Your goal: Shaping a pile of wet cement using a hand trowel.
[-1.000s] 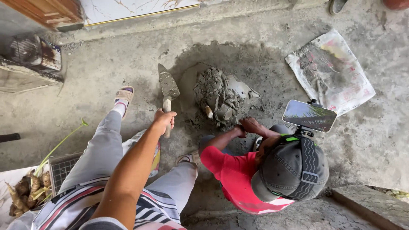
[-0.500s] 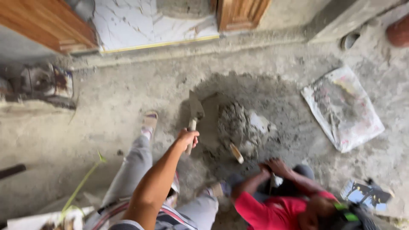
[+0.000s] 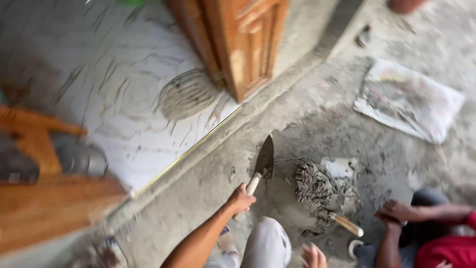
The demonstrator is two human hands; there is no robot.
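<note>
My left hand (image 3: 241,199) grips the pale handle of a pointed steel trowel (image 3: 264,160). Its blade stands on edge on the concrete, just left of a heap of wet grey mortar (image 3: 317,188). A second trowel with a wooden handle (image 3: 346,225) lies stuck in the near side of that heap, with no hand on it. My right hand is out of view. A crouching person in a red shirt (image 3: 446,250) is at the lower right, with hands (image 3: 396,213) clasped together near the heap.
A wooden door leaf (image 3: 238,44) stands open above the trowel. A brass strip (image 3: 188,154) edges the white marbled floor (image 3: 114,89). A dirty white sack (image 3: 409,99) lies at the right, blurred orange objects (image 3: 39,149) at the left. My grey-trousered knee (image 3: 267,243) is below.
The view has swung up and left, so the door and white floor now fill the top. My left hand has kept hold of the trowel. The other person has slid towards the lower right corner.
</note>
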